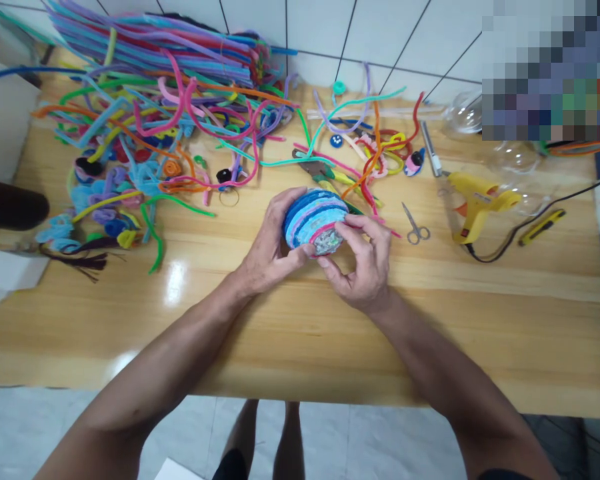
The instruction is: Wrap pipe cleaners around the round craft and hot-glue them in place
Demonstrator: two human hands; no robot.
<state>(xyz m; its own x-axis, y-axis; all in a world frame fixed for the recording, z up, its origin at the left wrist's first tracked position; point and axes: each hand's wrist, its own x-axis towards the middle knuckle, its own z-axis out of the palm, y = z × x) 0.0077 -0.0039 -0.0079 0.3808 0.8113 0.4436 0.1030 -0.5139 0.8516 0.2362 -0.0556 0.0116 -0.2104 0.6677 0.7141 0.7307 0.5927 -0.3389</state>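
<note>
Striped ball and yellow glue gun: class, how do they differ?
The ball is round with blue and pink bands; the glue gun is yellow and gun-shaped. The left hand and right hand hold the ball; the glue gun lies untouched on the table. The glue gun has a cord; the ball none. Both look bigger than the scissors.

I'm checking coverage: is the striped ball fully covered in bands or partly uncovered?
The striped ball is partly uncovered: inside the pink ring by the right hand, a greyish patch shows. Its underside is hidden.

The head view (fairly close) faces forward, down onto the table (300, 347).
</note>
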